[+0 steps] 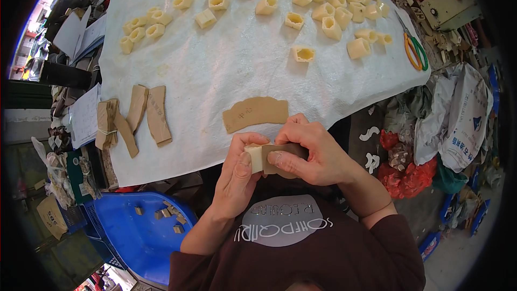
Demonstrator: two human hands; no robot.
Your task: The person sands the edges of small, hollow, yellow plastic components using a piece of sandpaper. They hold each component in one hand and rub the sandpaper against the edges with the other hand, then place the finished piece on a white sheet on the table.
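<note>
My left hand (232,175) is closed around a small cream-coloured block (254,160), held just off the table's near edge. With my right hand (323,153) I pinch a brown flexible strip (277,168), and the thumb presses it against the block's right side. The strip's far end lies under the right fingers, partly hidden. Just beyond both hands, a flat brown piece with a curved, wavy outline (256,114) rests on the white sheet (199,91). Many similar hollow cream pieces (303,54) are scattered across the far part of the sheet.
Stacked brown strips (137,109) lie at the table's left. Below them stands a blue tub (129,231) holding several small brown-covered blocks (179,218). Scissors with green and orange handles (416,53) sit at the right edge. White sacks (460,118) and red bags (406,178) crowd the right side.
</note>
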